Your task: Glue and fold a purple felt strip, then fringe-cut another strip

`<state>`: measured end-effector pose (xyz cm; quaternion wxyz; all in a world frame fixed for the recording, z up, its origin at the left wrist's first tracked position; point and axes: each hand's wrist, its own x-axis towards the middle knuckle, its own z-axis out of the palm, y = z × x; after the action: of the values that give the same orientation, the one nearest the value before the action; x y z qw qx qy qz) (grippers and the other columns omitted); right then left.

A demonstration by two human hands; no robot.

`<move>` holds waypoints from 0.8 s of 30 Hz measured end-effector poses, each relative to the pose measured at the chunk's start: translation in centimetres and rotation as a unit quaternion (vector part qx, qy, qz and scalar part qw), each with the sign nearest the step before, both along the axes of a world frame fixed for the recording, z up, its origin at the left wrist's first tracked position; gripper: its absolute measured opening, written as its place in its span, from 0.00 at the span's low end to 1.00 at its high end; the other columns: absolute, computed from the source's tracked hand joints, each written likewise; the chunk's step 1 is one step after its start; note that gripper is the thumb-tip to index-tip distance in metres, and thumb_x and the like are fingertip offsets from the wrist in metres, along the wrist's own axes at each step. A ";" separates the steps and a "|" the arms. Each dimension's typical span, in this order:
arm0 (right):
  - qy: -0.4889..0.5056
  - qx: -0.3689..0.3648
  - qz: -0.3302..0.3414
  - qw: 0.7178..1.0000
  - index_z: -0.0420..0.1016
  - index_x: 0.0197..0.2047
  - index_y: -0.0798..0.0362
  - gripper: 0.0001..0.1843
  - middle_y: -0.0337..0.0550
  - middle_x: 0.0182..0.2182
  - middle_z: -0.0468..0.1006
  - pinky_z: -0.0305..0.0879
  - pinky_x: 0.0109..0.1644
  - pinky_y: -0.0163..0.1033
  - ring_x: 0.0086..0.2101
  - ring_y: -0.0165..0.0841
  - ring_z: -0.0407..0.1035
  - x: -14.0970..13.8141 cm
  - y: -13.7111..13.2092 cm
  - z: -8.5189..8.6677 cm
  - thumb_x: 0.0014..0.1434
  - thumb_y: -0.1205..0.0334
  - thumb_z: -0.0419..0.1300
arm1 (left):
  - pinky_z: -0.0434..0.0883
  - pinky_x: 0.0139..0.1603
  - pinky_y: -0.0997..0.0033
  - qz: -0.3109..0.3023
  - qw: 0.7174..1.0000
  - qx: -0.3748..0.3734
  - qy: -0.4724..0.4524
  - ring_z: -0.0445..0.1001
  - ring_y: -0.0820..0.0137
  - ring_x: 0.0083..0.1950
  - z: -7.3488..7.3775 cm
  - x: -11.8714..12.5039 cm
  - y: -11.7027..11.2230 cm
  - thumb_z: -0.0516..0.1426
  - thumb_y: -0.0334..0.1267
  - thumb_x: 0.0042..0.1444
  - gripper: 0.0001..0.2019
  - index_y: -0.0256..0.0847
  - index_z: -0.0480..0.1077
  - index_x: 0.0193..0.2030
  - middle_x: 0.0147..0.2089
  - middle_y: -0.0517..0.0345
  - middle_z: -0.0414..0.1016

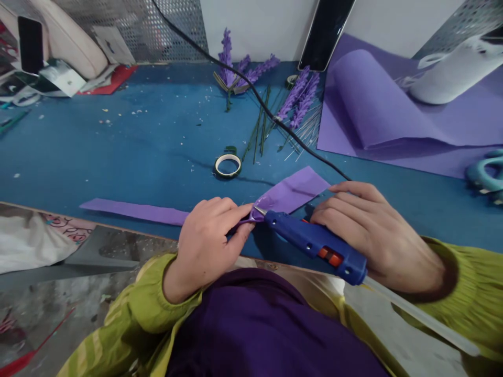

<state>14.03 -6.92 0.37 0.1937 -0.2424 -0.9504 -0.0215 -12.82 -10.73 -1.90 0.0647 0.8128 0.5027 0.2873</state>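
My left hand (212, 241) pinches a long purple strip (293, 191) between thumb and forefinger near the table's front edge. One end of the strip lies out to the left, while the wider end angles up to the right. My right hand (365, 230) is wrapped round a blue glue gun (306, 238), its metal tip touching the strip beside my left fingertips. Shiny glue shows on the strip around that tip. A clear glue stick (424, 311) sticks out of the gun's back end. My right fingers on the grip are partly hidden behind the gun.
A roll of green tape (228, 165) lies ahead. Purple flower sprigs (301, 97) and thin green stems (259, 128) lie farther back. A black cord (251, 86) crosses the table. Purple sheets (377, 104), a white bottle (456, 73) and a teal tape roll (487, 175) are at right.
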 end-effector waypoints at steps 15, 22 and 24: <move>0.002 -0.002 0.006 1.000 0.65 0.40 0.51 0.12 0.41 0.30 0.73 0.60 0.55 0.50 0.32 0.35 0.67 0.0 -0.3 -0.2 0.71 0.63 0.42 | 0.62 0.38 0.65 -0.005 1.000 -0.011 -0.003 0.70 0.69 0.37 0.0 -0.4 -0.1 0.57 0.37 0.66 0.11 0.43 0.76 0.53 0.35 0.59 0.75; -0.010 0.027 -0.037 0.999 0.66 0.40 0.52 0.10 0.42 0.30 0.74 0.59 0.55 0.50 0.32 0.35 0.69 0.3 0.1 -0.1 0.70 0.65 0.45 | 0.61 0.37 0.65 -0.004 1.000 -0.004 0.005 0.69 0.70 0.36 -0.1 -0.4 -0.1 0.57 0.38 0.66 0.11 0.44 0.76 0.53 0.35 0.60 0.75; -0.024 0.039 -0.045 0.998 0.66 0.40 0.52 0.09 0.42 0.30 0.74 0.60 0.55 0.50 0.32 0.36 0.69 0.4 0.2 0.1 0.70 0.65 0.46 | 0.61 0.37 0.65 -0.004 1.000 0.000 0.003 0.69 0.70 0.36 -0.1 -0.4 -0.1 0.57 0.38 0.66 0.11 0.44 0.76 0.52 0.35 0.60 0.75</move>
<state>14.46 -6.69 0.43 0.1785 -0.2765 -0.9415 -0.0727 -13.24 -10.85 -1.95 0.0649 0.8156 0.4995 0.2849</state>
